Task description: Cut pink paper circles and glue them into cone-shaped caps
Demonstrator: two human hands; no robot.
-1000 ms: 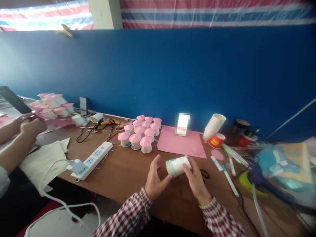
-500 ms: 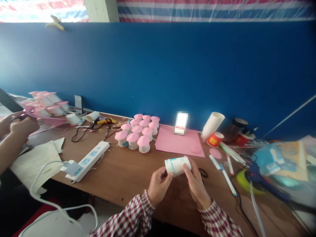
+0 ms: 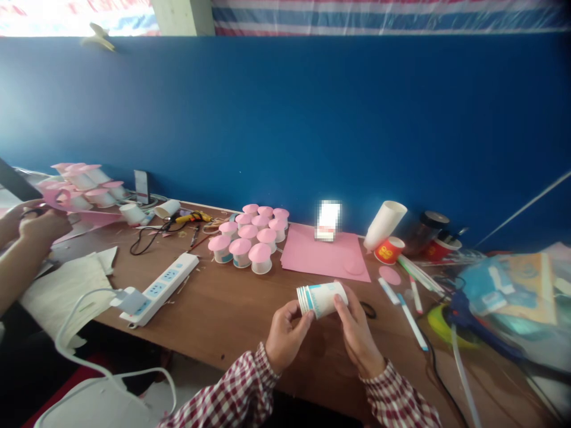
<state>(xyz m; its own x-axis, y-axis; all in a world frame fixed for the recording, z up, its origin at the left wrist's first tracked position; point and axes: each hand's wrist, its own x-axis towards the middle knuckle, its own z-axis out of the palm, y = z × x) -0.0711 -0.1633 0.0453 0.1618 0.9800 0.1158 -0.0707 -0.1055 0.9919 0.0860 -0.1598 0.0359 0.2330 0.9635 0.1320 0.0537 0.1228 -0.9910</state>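
A short stack of nested white paper cups with blue print lies sideways between my two hands, above the table's front part. My left hand is closed on the rim end, thumb against the rims. At the base end my right hand grips the stack with its thumb on the near side. Beyond them, several small cups with pink paper cone tops stand in rows. Pink paper sheets lie behind the stack, with a loose pink paper disc to their right.
A white power strip lies on the left. To the right are markers, a red paper cup, a tall stack of white cups and a blue glue gun. At far left, another person's hands hold scissors and pink paper.
The cup stack has turned slightly about its length, showing more of the blue print, and its base end sits a little further right. Both hands keep hold of it.
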